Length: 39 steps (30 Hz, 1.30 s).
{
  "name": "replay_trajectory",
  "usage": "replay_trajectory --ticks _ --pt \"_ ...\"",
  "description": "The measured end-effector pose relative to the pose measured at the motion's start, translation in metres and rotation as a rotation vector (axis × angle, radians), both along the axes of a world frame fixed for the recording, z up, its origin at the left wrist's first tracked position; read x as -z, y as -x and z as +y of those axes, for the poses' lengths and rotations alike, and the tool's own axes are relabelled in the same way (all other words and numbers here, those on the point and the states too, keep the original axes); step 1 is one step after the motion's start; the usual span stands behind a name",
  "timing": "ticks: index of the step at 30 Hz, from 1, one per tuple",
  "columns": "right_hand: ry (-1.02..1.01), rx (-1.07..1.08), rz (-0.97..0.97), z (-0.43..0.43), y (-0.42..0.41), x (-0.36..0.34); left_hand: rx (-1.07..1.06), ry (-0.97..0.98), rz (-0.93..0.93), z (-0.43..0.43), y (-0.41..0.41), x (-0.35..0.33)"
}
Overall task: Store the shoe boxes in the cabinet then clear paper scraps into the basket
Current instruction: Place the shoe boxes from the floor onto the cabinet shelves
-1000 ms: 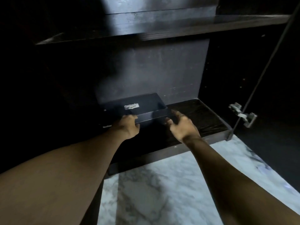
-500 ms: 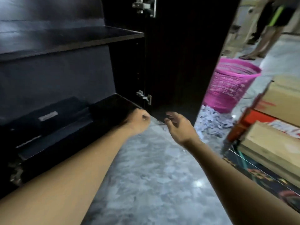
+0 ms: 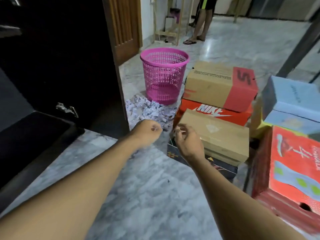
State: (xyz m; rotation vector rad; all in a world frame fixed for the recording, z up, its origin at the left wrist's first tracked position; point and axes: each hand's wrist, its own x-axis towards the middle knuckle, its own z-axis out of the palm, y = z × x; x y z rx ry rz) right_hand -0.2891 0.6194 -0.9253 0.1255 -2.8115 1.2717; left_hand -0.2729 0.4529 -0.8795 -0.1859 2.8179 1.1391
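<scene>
Left hand (image 3: 149,129) fisted on nothing, right hand (image 3: 188,142) loosely half-open and empty at the brown box's (image 3: 220,135) near corner, seemingly to lift it.

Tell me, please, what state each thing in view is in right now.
Cabinet door, open.
Basket, upright on the floor, seemingly empty.
Paper scraps, heaped on the floor beside the basket, not yet cleared.
Shoe boxes, lids shut, stacked on the floor outside the cabinet.
Left hand, fisted, holding nothing.
Right hand, loosely curled, holding nothing.
</scene>
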Motion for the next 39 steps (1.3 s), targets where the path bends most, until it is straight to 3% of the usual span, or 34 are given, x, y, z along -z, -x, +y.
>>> replay_trajectory --ticks 7,13,16,20,23,26,30,35,39 --pt "-0.083 0.241 0.016 0.071 0.037 0.028 -0.047 -0.163 -0.065 0.065 0.07 0.041" --pt "-0.189 0.561 -0.212 0.131 0.066 0.04 -0.138 -0.305 -0.1 0.091 0.1 0.079" --pt "-0.063 0.642 -0.315 0.155 0.07 0.05 -0.13 -0.351 -0.126 0.092 0.102 0.1" --pt "0.124 0.765 -0.288 0.169 0.064 0.057 -0.233 -0.349 -0.083 0.079 0.103 0.116" --pt "0.397 0.863 -0.286 0.175 0.06 0.066 -0.363 -0.395 -0.094 0.062 0.105 0.125" --pt "0.651 0.784 -0.325 0.17 0.046 0.073 -0.33 -0.477 -0.231 0.054 0.107 0.129" --pt "0.759 0.634 -0.32 0.159 0.031 0.071 -0.269 -0.716 -0.383 0.058 0.099 0.123" --pt "0.786 0.513 -0.222 0.146 0.026 0.059 -0.271 -0.877 -0.413 0.033 0.077 0.108" --pt "0.808 0.435 -0.228 0.132 0.016 0.048 -0.251 -0.884 -0.421 -0.007 0.053 0.086"
